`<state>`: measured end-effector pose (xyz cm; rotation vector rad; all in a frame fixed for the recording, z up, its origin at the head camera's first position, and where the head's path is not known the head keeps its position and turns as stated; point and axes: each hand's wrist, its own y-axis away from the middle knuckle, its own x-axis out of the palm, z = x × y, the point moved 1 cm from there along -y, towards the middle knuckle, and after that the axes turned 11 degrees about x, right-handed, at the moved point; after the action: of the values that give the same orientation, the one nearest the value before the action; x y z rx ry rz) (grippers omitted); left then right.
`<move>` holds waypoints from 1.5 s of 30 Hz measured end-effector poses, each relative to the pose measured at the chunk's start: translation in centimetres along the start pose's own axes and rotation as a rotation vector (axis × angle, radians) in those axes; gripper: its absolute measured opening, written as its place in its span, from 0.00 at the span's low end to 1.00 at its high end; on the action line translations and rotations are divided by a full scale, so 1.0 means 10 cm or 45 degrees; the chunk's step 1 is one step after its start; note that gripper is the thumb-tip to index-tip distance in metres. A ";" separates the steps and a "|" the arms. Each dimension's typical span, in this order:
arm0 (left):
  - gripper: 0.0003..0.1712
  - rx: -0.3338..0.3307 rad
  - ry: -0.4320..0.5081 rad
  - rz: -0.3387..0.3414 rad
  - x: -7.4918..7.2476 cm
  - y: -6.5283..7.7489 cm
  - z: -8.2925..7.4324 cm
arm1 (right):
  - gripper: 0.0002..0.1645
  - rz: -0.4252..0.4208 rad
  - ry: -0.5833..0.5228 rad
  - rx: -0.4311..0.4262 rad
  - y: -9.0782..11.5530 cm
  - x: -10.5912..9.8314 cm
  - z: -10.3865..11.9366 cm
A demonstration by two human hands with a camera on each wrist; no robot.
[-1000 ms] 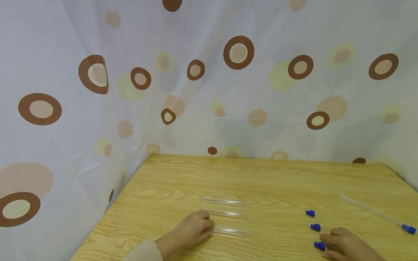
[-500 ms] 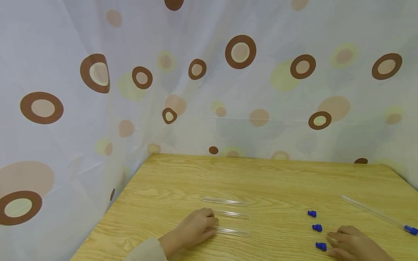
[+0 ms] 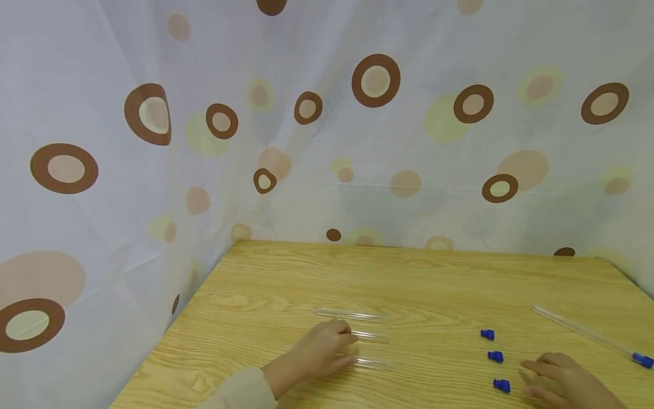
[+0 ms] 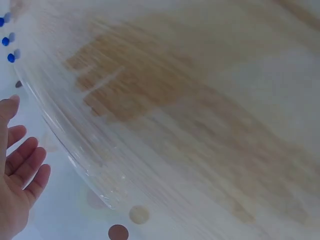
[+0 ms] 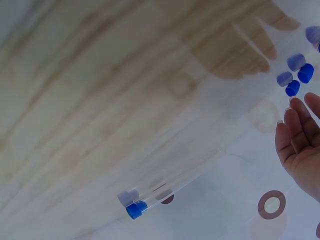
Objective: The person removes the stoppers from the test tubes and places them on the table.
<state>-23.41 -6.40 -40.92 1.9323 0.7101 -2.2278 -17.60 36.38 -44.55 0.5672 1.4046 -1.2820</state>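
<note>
Three clear tubes lie roughly parallel on the table in the head view: a far tube (image 3: 350,314), a middle tube (image 3: 371,337) and a near tube (image 3: 374,362). My left hand (image 3: 322,347) is over the left parts of the middle and near tubes, hiding them. The left wrist view shows that hand (image 4: 22,172) with loosely bent fingers, holding nothing. To the right stand a far blue cap (image 3: 487,334), a middle blue cap (image 3: 495,357) and a near blue cap (image 3: 502,385), in a column. Just right of them, my right hand (image 3: 569,379) is apart from the caps, fingers extended and nothing held.
A clear tube (image 3: 582,331) with a blue cap on its near end lies slanted at the right of the wooden table (image 3: 434,284). A patterned curtain (image 3: 317,147) hangs behind the table and along its left side.
My left hand has moved right along the middle and near tubes. My right hand has drawn away from the near blue cap to the right. Tubes and caps stay in place.
</note>
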 end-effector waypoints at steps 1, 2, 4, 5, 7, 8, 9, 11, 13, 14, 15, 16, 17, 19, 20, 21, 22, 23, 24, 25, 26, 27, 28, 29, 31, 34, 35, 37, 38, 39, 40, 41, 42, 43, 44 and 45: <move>0.18 -0.002 -0.001 0.004 0.00 -0.01 0.00 | 0.20 0.006 0.015 0.031 0.00 0.00 0.00; 0.18 -0.003 0.001 0.004 0.00 -0.03 -0.01 | 0.21 0.007 0.029 0.060 0.00 -0.01 0.00; 0.18 -0.005 0.005 -0.003 0.00 -0.05 -0.01 | 0.21 0.002 0.045 0.105 0.00 -0.01 0.01; 0.18 -0.006 0.002 -0.005 0.00 -0.06 -0.02 | 0.21 -0.007 0.049 0.117 0.00 -0.02 0.02; 0.17 -0.011 0.005 -0.008 -0.01 -0.08 -0.03 | 0.21 -0.023 0.063 0.157 -0.01 -0.03 0.04; 0.18 -0.011 0.008 -0.012 -0.02 -0.09 -0.04 | 0.21 -0.039 0.073 0.174 -0.01 -0.03 0.05; 0.18 -0.011 0.004 -0.011 -0.02 -0.09 -0.04 | 0.21 -0.047 0.085 0.195 -0.01 -0.04 0.06; 0.18 -0.009 0.004 -0.008 -0.03 -0.11 -0.05 | 0.21 -0.055 0.106 0.233 -0.01 -0.05 0.07; 0.19 -0.010 0.017 -0.006 -0.03 -0.12 -0.07 | 0.21 -0.058 0.116 0.268 -0.01 -0.05 0.08; 0.19 -0.006 0.016 -0.008 -0.04 -0.13 -0.07 | 0.21 -0.057 0.115 0.276 -0.02 -0.06 0.08; 0.20 -0.005 0.015 -0.008 -0.04 -0.14 -0.07 | 0.21 -0.060 0.114 0.285 -0.02 -0.06 0.09; 0.20 -0.002 0.016 -0.013 -0.04 -0.14 -0.08 | 0.20 -0.057 0.108 0.295 -0.02 -0.06 0.09; 0.20 0.001 0.019 -0.021 -0.05 -0.15 -0.08 | 0.20 -0.054 0.099 0.308 -0.02 -0.06 0.09; 0.20 0.009 0.017 -0.044 -0.05 -0.17 -0.08 | 0.20 -0.050 0.071 0.331 -0.02 -0.07 0.09; 0.20 0.015 0.017 -0.059 -0.04 -0.18 -0.09 | 0.21 -0.054 0.055 0.338 -0.01 -0.07 0.09; 0.20 0.017 0.024 -0.072 -0.05 -0.19 -0.09 | 0.21 -0.056 0.043 0.351 -0.01 -0.08 0.09; 0.20 0.021 0.024 -0.085 -0.04 -0.20 -0.09 | 0.22 -0.060 0.031 0.359 -0.01 -0.09 0.09; 0.20 0.024 0.024 -0.096 -0.04 -0.22 -0.09 | 0.22 -0.064 0.026 0.366 -0.01 -0.10 0.09; 0.20 0.028 0.017 -0.104 -0.03 -0.23 -0.09 | 0.23 -0.063 0.023 0.375 -0.01 -0.11 0.09; 0.21 0.029 0.016 -0.112 -0.03 -0.24 -0.09 | 0.24 -0.057 0.024 0.386 -0.01 -0.12 0.09; 0.21 0.030 0.019 -0.118 -0.03 -0.26 -0.09 | 0.24 -0.056 0.026 0.392 -0.01 -0.13 0.08; 0.21 0.028 0.016 -0.116 -0.03 -0.27 -0.10 | 0.25 -0.053 0.028 0.399 -0.01 -0.13 0.08; 0.21 0.028 0.013 -0.117 -0.02 -0.28 -0.10 | 0.25 -0.050 0.032 0.405 -0.01 -0.14 0.08; 0.21 0.029 0.012 -0.115 -0.02 -0.30 -0.11 | 0.25 -0.049 0.033 0.411 -0.01 -0.15 0.07; 0.21 0.032 0.021 -0.106 -0.02 -0.34 -0.12 | 0.26 -0.058 0.037 0.415 -0.01 -0.16 0.06; 0.21 0.044 0.022 -0.094 -0.03 -0.40 -0.14 | 0.26 -0.075 0.056 0.419 0.00 -0.16 0.04; 0.21 0.047 0.019 -0.089 -0.03 -0.42 -0.15 | 0.26 -0.085 0.057 0.415 0.01 -0.16 0.03; 0.22 0.053 0.015 -0.085 -0.04 -0.45 -0.17 | 0.26 -0.087 0.052 0.414 0.02 -0.16 0.00; 0.22 0.055 0.005 -0.085 -0.05 -0.47 -0.18 | 0.26 -0.090 0.047 0.411 0.03 -0.16 -0.01; 0.22 0.059 -0.011 -0.083 -0.05 -0.48 -0.19 | 0.26 -0.091 0.040 0.407 0.03 -0.16 -0.02; 0.22 0.058 -0.010 -0.081 -0.05 -0.50 -0.20 | 0.26 -0.096 0.035 0.400 0.04 -0.15 -0.03; 0.22 0.055 -0.009 -0.077 -0.04 -0.52 -0.20 | 0.26 -0.091 0.033 0.400 0.04 -0.15 -0.05; 0.22 0.052 -0.009 -0.072 -0.04 -0.53 -0.21 | 0.26 -0.086 0.033 0.402 0.04 -0.15 -0.06; 0.22 0.050 -0.012 -0.067 -0.03 -0.55 -0.21 | 0.25 -0.085 0.032 0.401 0.04 -0.15 -0.07; 0.22 0.044 -0.014 -0.061 -0.02 -0.56 -0.21 | 0.25 -0.081 0.037 0.406 0.04 -0.15 -0.08; 0.22 0.041 -0.009 -0.056 -0.01 -0.58 -0.21 | 0.25 -0.080 0.040 0.409 0.04 -0.15 -0.10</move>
<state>-23.61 -0.45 -39.38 1.9415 0.7271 -2.2843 -17.16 37.84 -43.50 0.7663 1.2569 -1.5688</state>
